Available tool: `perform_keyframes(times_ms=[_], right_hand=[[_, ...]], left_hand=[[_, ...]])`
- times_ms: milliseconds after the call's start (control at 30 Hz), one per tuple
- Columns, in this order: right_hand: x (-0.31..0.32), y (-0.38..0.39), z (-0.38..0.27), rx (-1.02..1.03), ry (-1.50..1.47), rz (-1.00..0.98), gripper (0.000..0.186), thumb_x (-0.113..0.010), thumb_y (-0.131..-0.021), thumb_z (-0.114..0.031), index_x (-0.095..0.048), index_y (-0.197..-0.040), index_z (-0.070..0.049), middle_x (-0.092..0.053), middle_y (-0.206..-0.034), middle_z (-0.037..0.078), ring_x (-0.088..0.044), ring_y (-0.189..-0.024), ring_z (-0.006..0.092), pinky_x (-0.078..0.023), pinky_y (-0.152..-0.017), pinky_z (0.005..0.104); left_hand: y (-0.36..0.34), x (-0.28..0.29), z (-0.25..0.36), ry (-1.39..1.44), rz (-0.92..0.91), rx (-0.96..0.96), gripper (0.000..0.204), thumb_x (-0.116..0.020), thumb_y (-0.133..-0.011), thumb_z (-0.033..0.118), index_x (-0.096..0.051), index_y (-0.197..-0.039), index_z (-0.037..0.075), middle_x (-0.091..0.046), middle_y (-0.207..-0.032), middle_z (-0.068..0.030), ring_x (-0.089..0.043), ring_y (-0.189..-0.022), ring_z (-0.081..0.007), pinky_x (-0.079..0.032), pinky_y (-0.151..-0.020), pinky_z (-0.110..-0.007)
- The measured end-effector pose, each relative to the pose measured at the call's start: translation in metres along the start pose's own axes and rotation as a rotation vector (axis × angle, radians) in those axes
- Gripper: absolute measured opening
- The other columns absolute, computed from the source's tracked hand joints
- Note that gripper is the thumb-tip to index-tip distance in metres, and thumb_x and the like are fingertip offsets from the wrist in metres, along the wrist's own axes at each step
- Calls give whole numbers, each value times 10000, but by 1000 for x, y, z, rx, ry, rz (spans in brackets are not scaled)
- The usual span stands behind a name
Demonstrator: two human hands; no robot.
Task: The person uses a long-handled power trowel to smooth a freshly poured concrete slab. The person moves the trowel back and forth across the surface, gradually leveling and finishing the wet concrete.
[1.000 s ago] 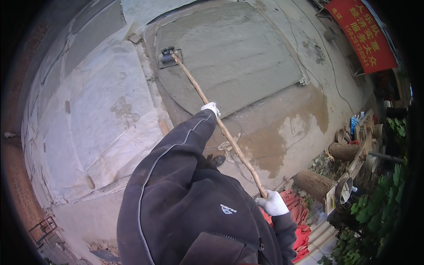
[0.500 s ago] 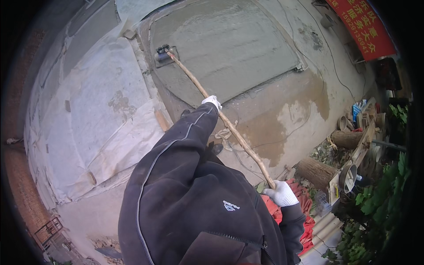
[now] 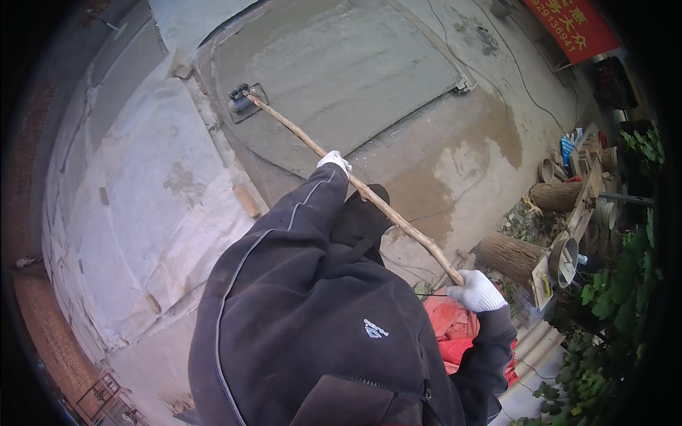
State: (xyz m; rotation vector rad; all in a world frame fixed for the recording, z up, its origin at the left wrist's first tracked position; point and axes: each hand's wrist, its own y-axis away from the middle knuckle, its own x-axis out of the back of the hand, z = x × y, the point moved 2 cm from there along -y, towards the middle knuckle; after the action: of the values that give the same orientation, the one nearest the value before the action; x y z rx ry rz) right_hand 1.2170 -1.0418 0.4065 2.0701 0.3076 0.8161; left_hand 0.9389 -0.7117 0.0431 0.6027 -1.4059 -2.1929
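Note:
My left hand (image 3: 334,162), in a white knit glove, is closed round the middle of a long, knobbly wooden pole. My right hand (image 3: 479,292), gloved the same way, grips the pole's near end by my right side. The pole is the handle of a concrete float (image 3: 246,104), a flat plate with a dark block mounted on it. That plate rests on the left part of a smooth wet grey concrete slab (image 3: 341,67), near its left edge.
White sheeting (image 3: 149,192) covers ground at the left, with a wood block (image 3: 247,201) on its edge. A cable (image 3: 529,82) crosses the floor at the far right. Logs (image 3: 508,257), red cloth (image 3: 455,323) and plants (image 3: 611,305) lie right; a red banner (image 3: 572,32) hangs beyond.
The float has come nearer to me along the slab's left side. My right hand has moved right, drawing the pole back. A dark-clothed leg now shows below the pole.

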Motion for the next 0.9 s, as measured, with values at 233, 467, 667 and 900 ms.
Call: perform_keyframes(times_ms=[233, 467, 667, 900], right_hand=[[56, -19, 33, -80, 664, 528, 146, -719, -847, -220, -665, -913, -102, -717, -776, 191, -723, -719, 406, -569, -657, 529], [134, -83, 94, -33, 773, 614, 111, -713, -819, -189, -637, -834, -109, -706, -751, 169, -716, -683, 384, -557, -614, 495], [218, -118, 116, 33, 743, 463, 172, -737, -789, -218, -642, -829, -81, -693, -746, 186, -718, -735, 393, -559, -675, 501], [287, -120, 103, 109, 704, 452, 149, -716, -822, -199, -635, -820, -74, -677, -721, 208, -705, -702, 420, -551, -642, 517]], left_hand=[[11, -61, -25, 212, 32, 78, 168, -588, -1011, 143, -556, -856, 89, -574, -640, -102, -560, -519, -264, -462, -505, -427], [7, -126, -63, 349, 56, 68, 198, -653, -978, 144, -574, -809, 78, -557, -593, -90, -527, -442, -256, -427, -437, -425], [-5, -167, -87, 383, 142, 45, 187, -674, -994, 173, -594, -858, 74, -559, -594, -87, -533, -452, -252, -442, -425, -424], [20, -207, -90, 465, 136, -23, 192, -682, -983, 154, -587, -835, 78, -546, -591, -76, -511, -437, -229, -425, -423, -397]])
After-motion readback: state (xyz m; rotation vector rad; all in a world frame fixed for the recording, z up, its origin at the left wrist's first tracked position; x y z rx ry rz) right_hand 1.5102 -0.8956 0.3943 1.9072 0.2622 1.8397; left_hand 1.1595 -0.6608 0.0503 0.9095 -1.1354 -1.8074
